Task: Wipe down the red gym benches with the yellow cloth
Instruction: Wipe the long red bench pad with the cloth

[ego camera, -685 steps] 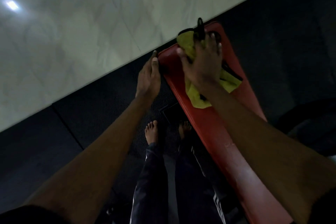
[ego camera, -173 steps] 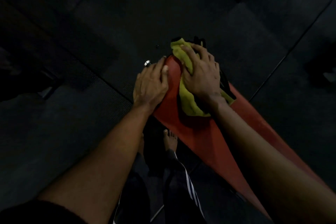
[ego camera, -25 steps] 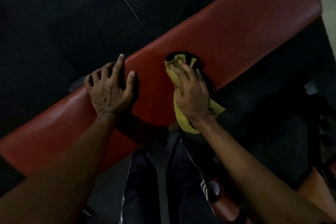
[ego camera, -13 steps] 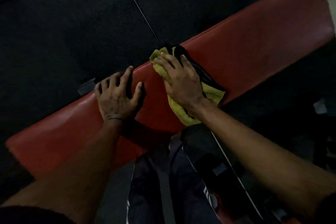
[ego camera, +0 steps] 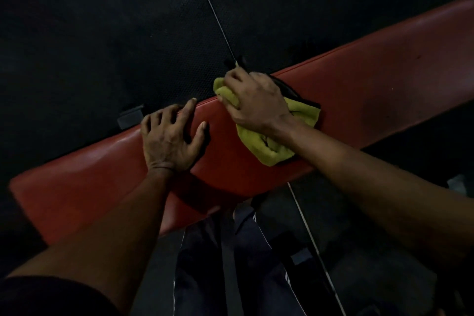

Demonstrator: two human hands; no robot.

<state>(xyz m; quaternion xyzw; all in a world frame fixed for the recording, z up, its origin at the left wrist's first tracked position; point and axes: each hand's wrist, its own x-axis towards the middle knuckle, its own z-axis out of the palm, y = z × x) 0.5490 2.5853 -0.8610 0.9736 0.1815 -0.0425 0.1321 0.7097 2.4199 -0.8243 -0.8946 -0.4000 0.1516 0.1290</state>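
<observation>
Yellow cloth (ego camera: 264,147) under right hand (ego camera: 256,102).

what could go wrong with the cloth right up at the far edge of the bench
The yellow cloth is bunched under the right hand at the far edge of the red bench, so a push outward could drop it onto the floor. The left hand rests on the bench, so the patch beneath it may go unwiped.
</observation>
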